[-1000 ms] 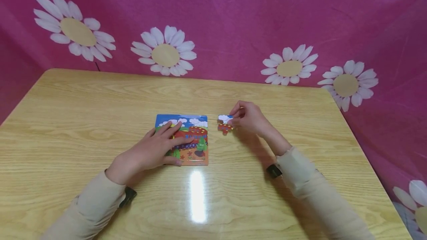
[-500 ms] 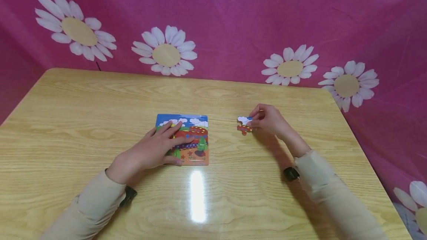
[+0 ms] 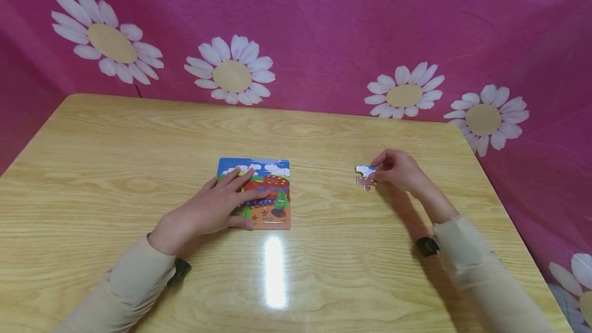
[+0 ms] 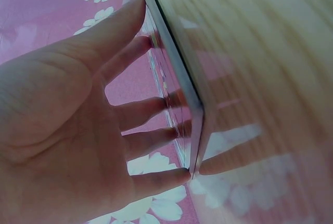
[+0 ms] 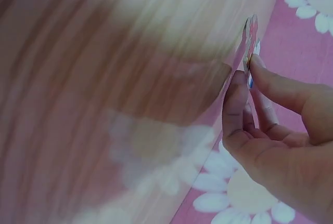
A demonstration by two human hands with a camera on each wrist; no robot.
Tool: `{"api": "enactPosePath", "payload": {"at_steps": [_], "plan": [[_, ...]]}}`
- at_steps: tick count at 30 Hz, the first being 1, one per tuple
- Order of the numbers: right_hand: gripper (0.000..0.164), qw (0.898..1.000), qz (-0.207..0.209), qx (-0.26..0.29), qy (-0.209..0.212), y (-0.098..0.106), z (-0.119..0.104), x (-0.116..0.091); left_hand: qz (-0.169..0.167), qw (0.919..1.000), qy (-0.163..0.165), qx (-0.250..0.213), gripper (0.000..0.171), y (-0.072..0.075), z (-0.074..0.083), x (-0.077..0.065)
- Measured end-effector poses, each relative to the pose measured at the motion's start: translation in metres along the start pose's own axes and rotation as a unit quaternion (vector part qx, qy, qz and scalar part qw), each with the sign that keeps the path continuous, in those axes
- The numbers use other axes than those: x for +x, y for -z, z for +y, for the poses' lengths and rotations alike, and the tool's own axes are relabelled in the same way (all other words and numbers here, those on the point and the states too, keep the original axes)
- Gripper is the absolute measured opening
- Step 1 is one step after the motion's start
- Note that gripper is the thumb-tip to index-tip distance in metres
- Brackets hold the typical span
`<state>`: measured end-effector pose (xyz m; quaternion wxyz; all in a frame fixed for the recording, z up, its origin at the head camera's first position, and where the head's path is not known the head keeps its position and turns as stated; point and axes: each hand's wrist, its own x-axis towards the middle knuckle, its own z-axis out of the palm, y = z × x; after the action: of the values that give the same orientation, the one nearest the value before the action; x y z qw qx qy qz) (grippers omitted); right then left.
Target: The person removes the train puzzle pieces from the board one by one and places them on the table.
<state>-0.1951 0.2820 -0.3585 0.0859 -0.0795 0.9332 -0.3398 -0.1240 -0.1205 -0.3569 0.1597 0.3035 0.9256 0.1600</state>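
Note:
A square picture puzzle (image 3: 273, 199) lies on the table, showing blue sky, white clouds, a red shape and a green tree. Across its left part my left hand (image 3: 210, 209) rests with fingers spread; in the left wrist view the fingertips touch the puzzle's surface and the thumb lies along its edge (image 4: 171, 52). To the right of the puzzle, my right hand (image 3: 400, 171) pinches a jigsaw puzzle piece (image 3: 365, 174) between thumb and fingers. That piece has blue, white and red parts and a rounded tab. The right wrist view shows the piece (image 5: 252, 37) edge-on, close over the table.
The wooden table (image 3: 139, 137) has a glossy top with a bright light reflection (image 3: 275, 271) in front of the puzzle. Behind it hangs a pink cloth (image 3: 314, 30) printed with large white daisies. The table's right edge (image 3: 504, 199) runs beyond my right hand.
My right hand has moved steadily right with the puzzle piece, away from the square puzzle. The left hand stays in place on the puzzle.

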Motion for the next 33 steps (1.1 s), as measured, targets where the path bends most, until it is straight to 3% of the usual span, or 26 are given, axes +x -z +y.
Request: {"api": "enactPosePath", "payload": {"at_steps": [14,26,33], "plan": [[0.017,0.998,-0.046,-0.032,-0.018,0.013,0.009,-0.003,0.0,1.0,0.0,0.002,0.067,0.002,0.002,-0.001],[0.015,0.998,-0.045,-0.036,-0.025,0.015,0.008,-0.005,0.003,1.0,-0.003,-0.001,0.067,0.001,0.002,0.0],[0.016,0.999,-0.018,-0.019,-0.025,0.014,-0.003,-0.005,0.009,0.9999,-0.005,0.006,0.066,0.001,0.003,-0.001]]}}
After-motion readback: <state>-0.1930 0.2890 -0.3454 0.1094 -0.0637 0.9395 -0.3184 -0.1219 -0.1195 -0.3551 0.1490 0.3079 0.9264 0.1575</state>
